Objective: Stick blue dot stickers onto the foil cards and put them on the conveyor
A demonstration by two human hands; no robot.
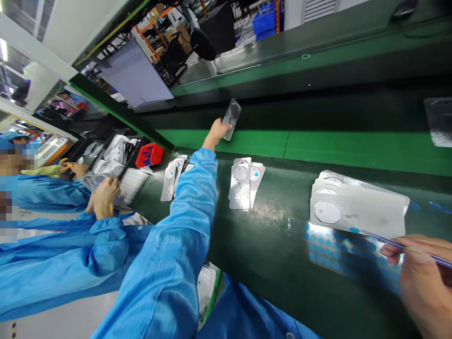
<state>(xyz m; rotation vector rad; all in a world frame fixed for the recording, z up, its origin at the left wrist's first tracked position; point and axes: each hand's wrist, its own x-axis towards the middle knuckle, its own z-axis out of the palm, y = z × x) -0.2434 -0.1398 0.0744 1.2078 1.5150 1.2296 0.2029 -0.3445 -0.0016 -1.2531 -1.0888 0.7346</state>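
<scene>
My left hand point(216, 133) reaches far forward and grips a thin, shiny rectangular plate point(232, 114) with a dark round area, over the green-and-black strip behind the table. My right hand point(420, 270) is closed around slim metal tweezers point(391, 242), whose tips point left. At those tips is a round blue sticker point(354, 230), by the edge of a stack of silvery plates point(370, 207) with octagonal outlines. Under the tweezers lies a clear sheet of blue dot stickers point(326, 249). Closer to my left arm is a smaller pile of plates point(240, 188).
More plates point(168, 181) lie left of my sleeve, near a red bin point(149, 155). On the left, a co-worker's hands point(106, 194) handle clear packaging. Another plate point(439, 122) rests on the strip at far right. A grey panel point(136, 73) hangs at upper left.
</scene>
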